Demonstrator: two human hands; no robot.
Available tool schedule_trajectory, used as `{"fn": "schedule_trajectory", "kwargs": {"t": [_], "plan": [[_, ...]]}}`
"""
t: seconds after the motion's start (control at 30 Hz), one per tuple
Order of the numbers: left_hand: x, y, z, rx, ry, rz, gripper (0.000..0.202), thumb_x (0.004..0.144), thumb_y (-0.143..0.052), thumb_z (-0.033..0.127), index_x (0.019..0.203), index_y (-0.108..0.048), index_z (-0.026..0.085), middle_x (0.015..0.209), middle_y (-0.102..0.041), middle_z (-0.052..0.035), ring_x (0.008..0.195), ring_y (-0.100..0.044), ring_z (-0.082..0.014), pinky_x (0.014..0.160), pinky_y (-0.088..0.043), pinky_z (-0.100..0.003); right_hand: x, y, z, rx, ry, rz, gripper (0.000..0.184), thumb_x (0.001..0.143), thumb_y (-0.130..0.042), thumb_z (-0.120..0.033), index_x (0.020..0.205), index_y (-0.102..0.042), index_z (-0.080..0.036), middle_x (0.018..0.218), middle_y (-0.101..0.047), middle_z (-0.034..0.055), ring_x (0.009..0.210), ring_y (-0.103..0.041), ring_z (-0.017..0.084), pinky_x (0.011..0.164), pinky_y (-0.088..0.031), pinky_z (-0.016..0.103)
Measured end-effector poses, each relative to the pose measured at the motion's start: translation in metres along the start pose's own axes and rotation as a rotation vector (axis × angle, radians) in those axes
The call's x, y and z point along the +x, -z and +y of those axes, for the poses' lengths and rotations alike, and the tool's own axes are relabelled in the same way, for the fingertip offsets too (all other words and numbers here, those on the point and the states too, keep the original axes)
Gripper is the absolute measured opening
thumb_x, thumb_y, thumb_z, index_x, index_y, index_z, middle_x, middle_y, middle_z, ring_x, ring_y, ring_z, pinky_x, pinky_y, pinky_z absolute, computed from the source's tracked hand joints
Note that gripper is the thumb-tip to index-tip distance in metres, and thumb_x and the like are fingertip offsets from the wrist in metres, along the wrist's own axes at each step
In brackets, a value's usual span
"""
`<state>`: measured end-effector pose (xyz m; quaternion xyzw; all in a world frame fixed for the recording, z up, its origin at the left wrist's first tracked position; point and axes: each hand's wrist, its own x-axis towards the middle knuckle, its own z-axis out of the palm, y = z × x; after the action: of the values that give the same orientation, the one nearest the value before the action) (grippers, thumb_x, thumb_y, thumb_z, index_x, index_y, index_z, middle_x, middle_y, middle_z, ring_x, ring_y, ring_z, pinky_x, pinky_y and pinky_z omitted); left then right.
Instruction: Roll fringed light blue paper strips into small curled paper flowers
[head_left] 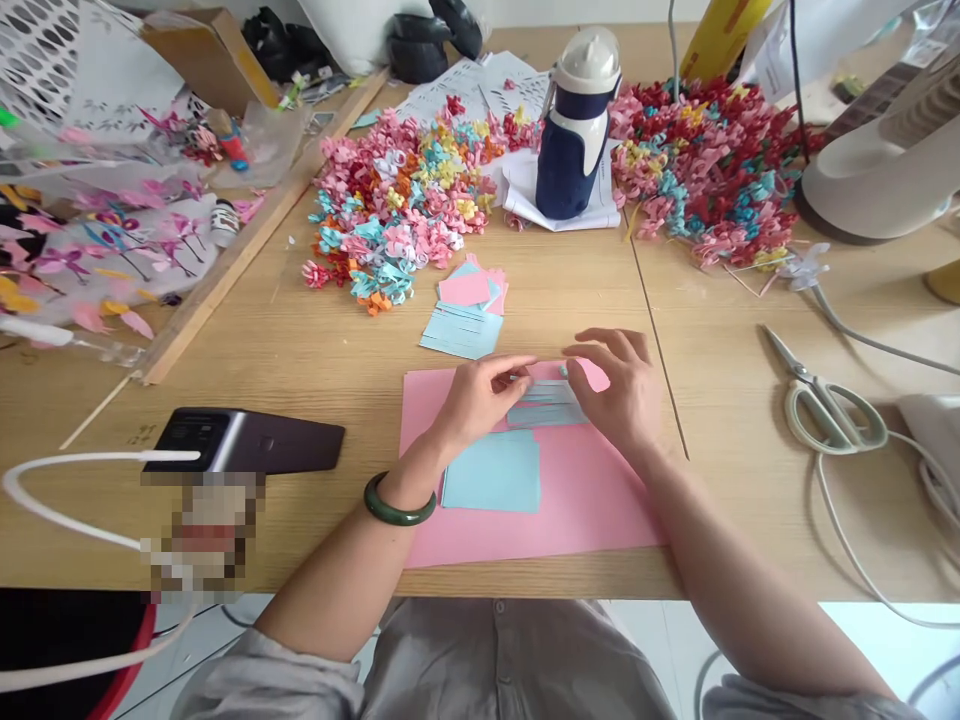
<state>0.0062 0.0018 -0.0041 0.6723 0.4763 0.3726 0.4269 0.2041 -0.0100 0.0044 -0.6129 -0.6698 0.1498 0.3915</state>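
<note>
Lying at left: dark device (285, 445), label print too small to read. Left hand (476, 398) bent over slit blue paper's (547, 410) left end, pinch unclear. Paper rests on pink sheet (592, 505) on counter (360, 535). Right hand (626, 400) arched, thumb beside blue curl (564, 371), grip unclear. Scissors (838, 412) farther right.

Right of the navy bottle (568, 165) I see a yellow tube (716, 42) and a white appliance (855, 180); left of it, a cardboard box (196, 62).
</note>
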Motion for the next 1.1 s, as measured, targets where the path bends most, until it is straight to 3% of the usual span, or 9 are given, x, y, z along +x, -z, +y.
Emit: {"fn": "schedule_trajectory", "kwargs": {"t": [0.13,0.2,0.33,0.6,0.87,1.0,1.1], "plan": [[-0.002,-0.002,0.004,0.019,-0.046,-0.018,0.034,0.086,-0.059,0.018,0.118,-0.071,0.02,0.094,-0.075,-0.0021,0.082,-0.069,-0.0123,0.074,-0.058,-0.023,-0.002,-0.002,-0.001,-0.099,0.295,-0.07,0.011,0.088,-0.061,-0.028,0.092,-0.072,-0.029,0.124,-0.067,0.0024,0.124,-0.053,0.031,0.112,-0.035,0.061],[-0.003,-0.003,0.006,0.005,-0.055,-0.01,0.036,0.086,-0.059,0.017,0.121,-0.07,0.021,0.095,-0.075,-0.0017,0.081,-0.069,-0.0121,0.075,-0.059,-0.023,-0.004,-0.006,-0.001,-0.096,0.328,-0.124,0.009,0.088,-0.062,-0.028,0.09,-0.071,-0.03,0.127,-0.065,0.0012,0.129,-0.051,0.032,0.116,-0.028,0.065],[-0.003,-0.003,0.006,0.031,-0.071,0.017,0.035,0.086,-0.061,0.017,0.12,-0.07,0.021,0.097,-0.076,-0.0021,0.081,-0.07,-0.0127,0.077,-0.059,-0.024,-0.006,-0.011,0.0,-0.049,0.314,-0.163,0.008,0.089,-0.063,-0.03,0.085,-0.069,-0.026,0.126,-0.066,0.004,0.132,-0.05,0.032,0.115,-0.03,0.064],[0.0,0.005,0.007,0.206,-0.179,0.182,0.027,0.098,-0.05,0.032,0.105,-0.074,0.021,0.099,-0.076,-0.0042,0.1,-0.066,-0.0182,0.091,-0.052,-0.032,-0.004,-0.009,0.002,0.024,0.25,-0.137,0.009,0.087,-0.063,-0.026,0.078,-0.064,-0.025,0.12,-0.069,0.0053,0.127,-0.053,0.031,0.111,-0.036,0.062],[0.0,0.001,0.004,0.293,-0.182,0.129,0.014,0.089,-0.064,0.026,0.083,-0.076,0.021,0.08,-0.074,-0.0011,0.078,-0.062,-0.0153,0.075,-0.048,-0.027,-0.004,-0.009,0.0,-0.02,0.284,-0.132,0.007,0.089,-0.064,-0.031,0.087,-0.068,-0.025,0.117,-0.071,0.0047,0.122,-0.058,0.029,0.113,-0.034,0.059],[0.0,-0.004,0.004,0.18,-0.124,0.078,0.014,0.088,-0.065,0.025,0.086,-0.077,0.019,0.087,-0.077,-0.0023,0.073,-0.063,-0.0125,0.068,-0.047,-0.024,-0.004,-0.011,0.001,-0.03,0.306,-0.122,0.01,0.089,-0.065,-0.035,0.093,-0.07,-0.027,0.088,-0.074,-0.0005,0.102,-0.066,0.023,0.118,-0.027,0.058],[0.001,-0.005,0.005,0.068,-0.07,0.045,0.017,0.09,-0.062,0.026,0.087,-0.077,0.018,0.088,-0.077,-0.0028,0.073,-0.065,-0.0118,0.066,-0.048,-0.022,-0.003,-0.014,0.004,0.001,0.293,-0.091,0.012,0.088,-0.067,-0.037,0.088,-0.069,-0.026,0.08,-0.071,-0.0012,0.084,-0.068,0.019,0.119,-0.028,0.058]]}}
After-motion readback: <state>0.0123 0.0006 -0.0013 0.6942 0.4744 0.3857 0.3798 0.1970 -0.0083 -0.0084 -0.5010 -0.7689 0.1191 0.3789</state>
